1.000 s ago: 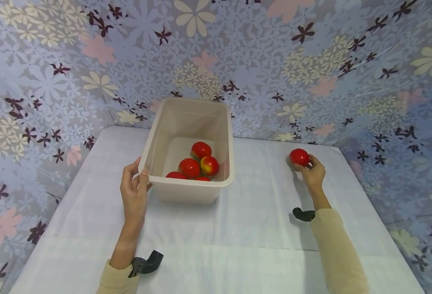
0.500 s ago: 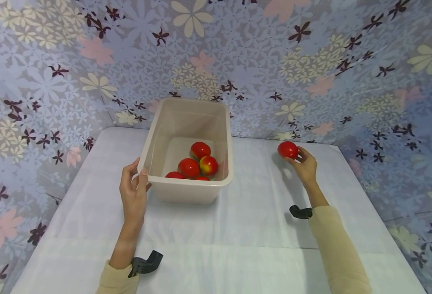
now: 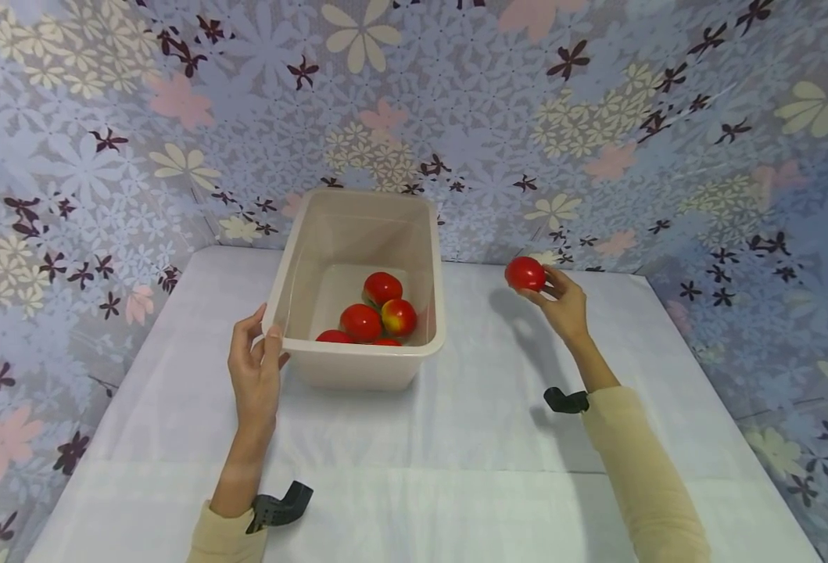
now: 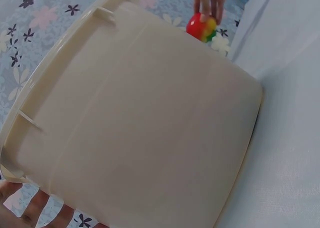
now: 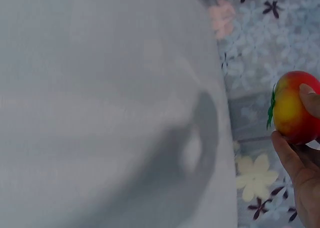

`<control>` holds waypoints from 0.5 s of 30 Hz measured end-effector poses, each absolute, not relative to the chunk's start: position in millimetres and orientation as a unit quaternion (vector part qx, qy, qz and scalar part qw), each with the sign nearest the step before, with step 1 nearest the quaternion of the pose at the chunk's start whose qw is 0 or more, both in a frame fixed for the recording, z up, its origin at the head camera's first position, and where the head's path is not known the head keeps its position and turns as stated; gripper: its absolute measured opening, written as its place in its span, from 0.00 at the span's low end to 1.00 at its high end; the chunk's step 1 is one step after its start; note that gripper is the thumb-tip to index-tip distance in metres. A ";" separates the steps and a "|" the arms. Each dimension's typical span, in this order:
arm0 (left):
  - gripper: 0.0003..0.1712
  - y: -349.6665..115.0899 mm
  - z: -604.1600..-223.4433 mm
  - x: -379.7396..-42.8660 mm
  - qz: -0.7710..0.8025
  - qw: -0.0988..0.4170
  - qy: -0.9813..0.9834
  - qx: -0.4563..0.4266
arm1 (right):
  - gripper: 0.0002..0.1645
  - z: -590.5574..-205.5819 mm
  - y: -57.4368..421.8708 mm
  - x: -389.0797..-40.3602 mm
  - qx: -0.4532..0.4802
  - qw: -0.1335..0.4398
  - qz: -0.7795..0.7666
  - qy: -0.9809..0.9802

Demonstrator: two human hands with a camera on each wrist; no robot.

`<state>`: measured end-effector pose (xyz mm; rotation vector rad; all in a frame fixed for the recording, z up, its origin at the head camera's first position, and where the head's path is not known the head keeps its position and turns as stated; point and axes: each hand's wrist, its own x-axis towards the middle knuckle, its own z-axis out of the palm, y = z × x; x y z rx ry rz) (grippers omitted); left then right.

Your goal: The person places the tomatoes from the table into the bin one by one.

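Observation:
My right hand holds a red tomato in its fingertips above the table's far right part. The right wrist view shows the yellow patch and green leafy top of this tomato, with the thumb on one side and fingers on the other. My left hand grips the near left corner of a beige plastic bin, thumb at the rim and fingers on the outside. Inside the bin lie several red tomatoes, one with a yellow patch. The near wall partly hides some of them.
A white cloth covers the table. Flowered fabric rises behind it and along both sides. The bin stands near the back, left of centre. Each wrist carries a black camera mount.
My right hand has lifted the tomato off the table and moved it left, towards the bin. The left hand keeps its hold on the bin, which stays in place.

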<state>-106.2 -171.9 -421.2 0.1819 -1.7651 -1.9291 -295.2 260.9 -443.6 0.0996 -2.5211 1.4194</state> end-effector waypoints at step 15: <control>0.24 -172.8 -420.7 -106.4 -0.709 0.255 -0.654 0.070 | 0.35 -383.5 199.2 -261.6 0.105 0.111 0.493 -0.856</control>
